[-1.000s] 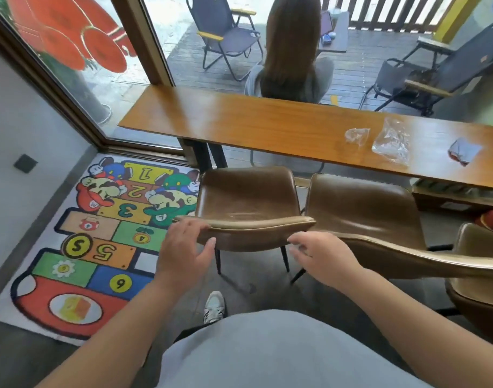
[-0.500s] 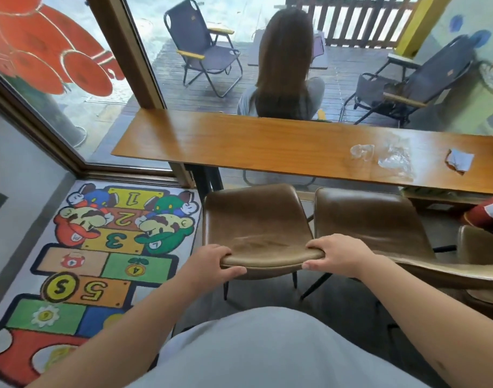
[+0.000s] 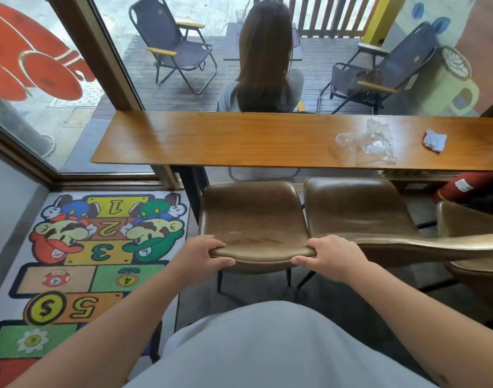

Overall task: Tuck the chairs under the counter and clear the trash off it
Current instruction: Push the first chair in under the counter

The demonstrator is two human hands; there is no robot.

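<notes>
Brown leather chair: rigid, moderately heavy, likely slides on its thin legs; left hand and right hand clasp the backrest's top corners.

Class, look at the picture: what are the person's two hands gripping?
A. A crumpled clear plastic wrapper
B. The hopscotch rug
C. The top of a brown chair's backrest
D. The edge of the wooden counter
C: the left hand and right hand each clasp an end of the brown chair's backrest, short of the counter.

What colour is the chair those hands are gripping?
Brown, a worn leather look; the chair shows best in the head view.
</notes>
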